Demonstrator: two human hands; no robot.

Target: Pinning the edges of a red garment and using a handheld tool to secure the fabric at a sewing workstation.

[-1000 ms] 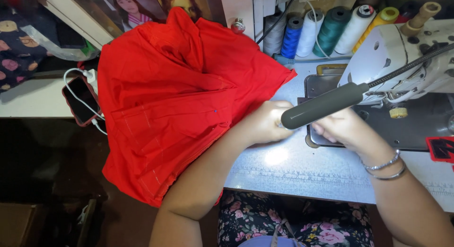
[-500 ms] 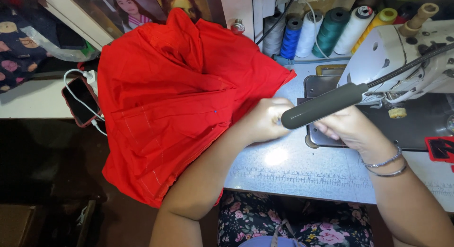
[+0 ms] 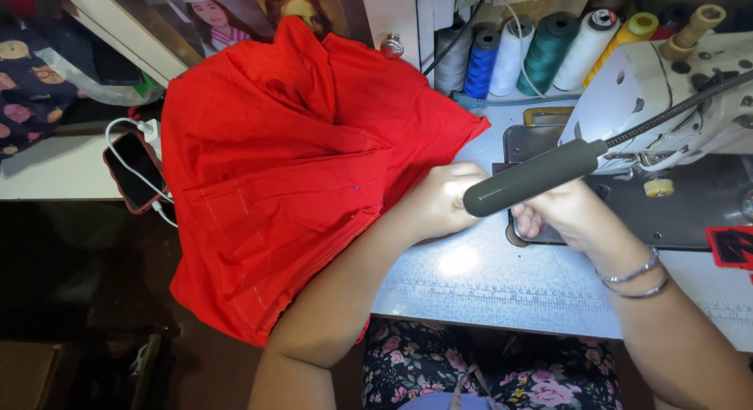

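Note:
A large piece of red fabric [image 3: 282,167] lies bunched over the left part of the sewing table [image 3: 502,284] and hangs off its edge. My left hand [image 3: 439,200] is closed on the fabric's right edge near the needle area. My right hand [image 3: 569,214], with bracelets on the wrist, rests beside it on the machine bed; its fingers are partly hidden behind a dark grey lamp head [image 3: 533,177] on a flexible arm. The white sewing machine [image 3: 667,88] stands at the right. What my right hand grips cannot be seen.
Several thread cones [image 3: 541,53] stand at the back of the table. A phone with a white cable [image 3: 133,171] lies on a shelf at the left. Pictures lean against the back wall. A ruler strip runs along the table's front edge.
Both hands have stayed near the needle area with only slight shifts; the red fabric keeps its place.

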